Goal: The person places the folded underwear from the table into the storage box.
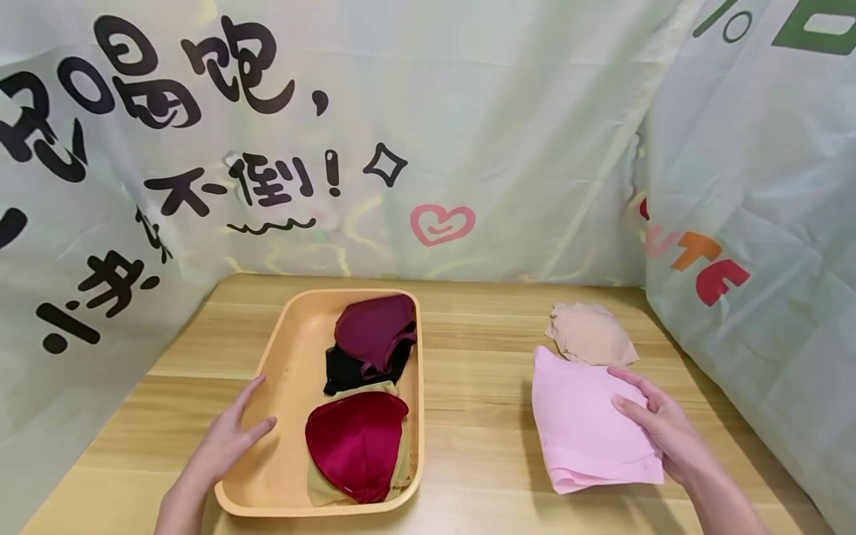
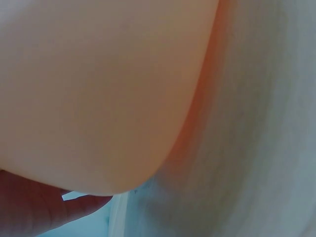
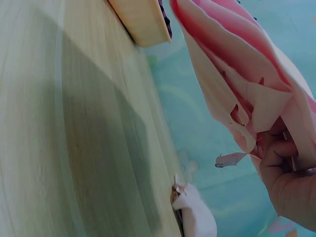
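My right hand (image 1: 662,427) holds a folded pink garment (image 1: 588,427) by its right side, thumb on top. In the right wrist view its layered folds and a small dangling label (image 3: 229,159) show, with the fingers curled at its edge. The garment is raised over the table and casts a shadow there. Just behind it lies a folded beige garment (image 1: 591,333). My left hand (image 1: 230,438) is at the left rim of a shallow orange tray (image 1: 284,416), fingers spread and fairly straight, thumb over the inside. The tray's outer wall fills much of the left wrist view.
Along the tray's right side lie folded garments: a dark purple one (image 1: 374,331) over a black one (image 1: 337,371), and a shiny red one (image 1: 361,446) over a yellowish one (image 1: 321,483). Printed cloth walls (image 1: 521,148) surround the wooden table (image 1: 475,386).
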Demonstrator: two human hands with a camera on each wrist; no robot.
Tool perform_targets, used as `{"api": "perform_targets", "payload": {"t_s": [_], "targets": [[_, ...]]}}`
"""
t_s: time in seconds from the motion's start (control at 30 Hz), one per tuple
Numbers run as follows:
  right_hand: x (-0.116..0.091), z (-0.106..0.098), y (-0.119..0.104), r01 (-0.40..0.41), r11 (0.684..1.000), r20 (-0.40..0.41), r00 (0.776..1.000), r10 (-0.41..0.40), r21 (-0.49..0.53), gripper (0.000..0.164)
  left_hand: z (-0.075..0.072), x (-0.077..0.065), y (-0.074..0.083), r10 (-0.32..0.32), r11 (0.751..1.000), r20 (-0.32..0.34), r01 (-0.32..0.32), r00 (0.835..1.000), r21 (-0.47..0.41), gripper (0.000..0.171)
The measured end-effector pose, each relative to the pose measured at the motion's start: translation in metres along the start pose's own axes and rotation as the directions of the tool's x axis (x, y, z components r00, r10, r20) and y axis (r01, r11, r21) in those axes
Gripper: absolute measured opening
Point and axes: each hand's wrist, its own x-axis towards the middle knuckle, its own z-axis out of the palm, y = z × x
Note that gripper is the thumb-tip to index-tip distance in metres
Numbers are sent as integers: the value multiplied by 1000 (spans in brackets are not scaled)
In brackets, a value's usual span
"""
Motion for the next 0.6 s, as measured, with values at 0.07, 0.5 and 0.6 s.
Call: {"api": "perform_targets", "payload": {"t_s": [0.07,0.5,0.6], "targets": [[3,4,-1,-4,1000,-7,1000,4,-18,41,0,0,0,-2,1000,4,2,1000,3,71],[26,31,-15,-11,997,-2,1000,11,-78,40,0,1,-1,5,1000,24,-4,1000,-30,73],[32,37,-16,7,998,0,1000,-7,-66,38,-1,2,-2,9,1000,21,-8,1000,-27,73]]}}
